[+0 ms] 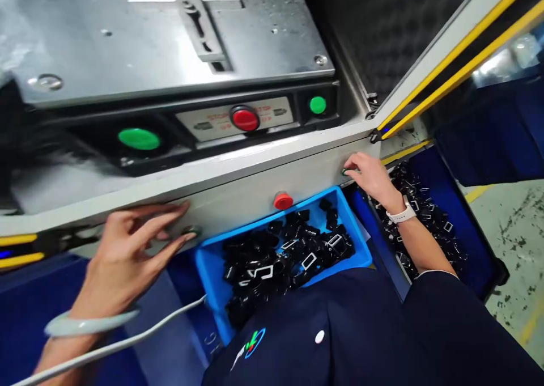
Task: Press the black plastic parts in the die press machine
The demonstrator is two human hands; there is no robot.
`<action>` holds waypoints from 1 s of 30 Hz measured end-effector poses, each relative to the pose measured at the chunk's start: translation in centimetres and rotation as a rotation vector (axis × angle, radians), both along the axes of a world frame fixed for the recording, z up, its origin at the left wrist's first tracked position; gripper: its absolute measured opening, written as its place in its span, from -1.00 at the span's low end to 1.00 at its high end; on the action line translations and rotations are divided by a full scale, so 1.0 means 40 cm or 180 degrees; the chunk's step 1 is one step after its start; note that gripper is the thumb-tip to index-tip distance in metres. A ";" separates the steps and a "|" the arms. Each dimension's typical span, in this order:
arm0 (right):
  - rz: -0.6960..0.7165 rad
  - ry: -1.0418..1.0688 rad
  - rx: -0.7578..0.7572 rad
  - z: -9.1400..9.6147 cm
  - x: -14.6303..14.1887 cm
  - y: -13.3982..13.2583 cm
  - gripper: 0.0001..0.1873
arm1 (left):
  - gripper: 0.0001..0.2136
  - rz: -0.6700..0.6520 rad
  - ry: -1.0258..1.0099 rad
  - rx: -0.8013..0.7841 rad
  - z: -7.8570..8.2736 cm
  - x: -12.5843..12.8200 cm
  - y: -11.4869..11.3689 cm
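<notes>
My left hand (127, 250) is at the machine's pale front panel (232, 202), fingers spread and the thumb tip at a small dark push button (192, 231). It holds nothing. My right hand (369, 176) is at the panel's other end, its thumb at a small green push button (344, 172) and its fingers bent loosely above it; nothing is held there either. Whether either button is pressed in, I cannot tell. Between my hands a red stop button (283, 200) sticks out of the panel, touched by neither hand.
Against my body, a blue bin (361, 244) holds many black parts and several pale rectangular frames. A darker blue bin (480, 267) with similar parts stands right. Above are a metal machine plate (263, 51), large green buttons (139, 139) and yellow-striped side bars (459, 63). A white cable (165, 321) crosses lower left.
</notes>
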State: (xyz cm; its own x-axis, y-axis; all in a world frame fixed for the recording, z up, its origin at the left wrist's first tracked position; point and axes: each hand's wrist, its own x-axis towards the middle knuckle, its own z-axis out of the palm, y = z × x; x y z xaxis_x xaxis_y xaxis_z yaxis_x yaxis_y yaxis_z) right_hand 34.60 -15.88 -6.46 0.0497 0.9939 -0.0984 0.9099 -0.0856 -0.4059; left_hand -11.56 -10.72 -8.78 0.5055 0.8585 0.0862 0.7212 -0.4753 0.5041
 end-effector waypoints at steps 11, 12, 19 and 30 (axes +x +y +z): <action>0.0486 -0.0783 0.0099 -0.036 -0.128 -0.096 -0.72 | -0.72 -0.0173 0.0292 -0.0153 0.047 0.124 -0.040; 0.0721 -0.0837 -0.0269 -0.051 -0.158 -0.114 -0.70 | -0.73 -0.0537 0.0091 -0.0413 0.041 0.162 -0.042; 0.0945 -0.1318 -0.1478 -0.184 -0.286 -0.147 -0.57 | -0.83 -0.2315 -0.0120 -0.1950 -0.143 0.438 -0.076; 0.1052 -0.1210 -0.1666 -0.204 -0.259 -0.131 -0.52 | -0.76 -0.2070 -0.0104 -0.1953 -0.210 0.451 -0.121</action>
State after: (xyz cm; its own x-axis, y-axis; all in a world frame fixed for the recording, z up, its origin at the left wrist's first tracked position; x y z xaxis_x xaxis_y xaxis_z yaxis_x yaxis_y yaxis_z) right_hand 24.24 -21.13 -14.61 -0.1198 0.7903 -0.6009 0.9919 0.1217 -0.0377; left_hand 6.47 -15.57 -17.16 0.9137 0.3027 -0.2711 0.3841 -0.4250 0.8197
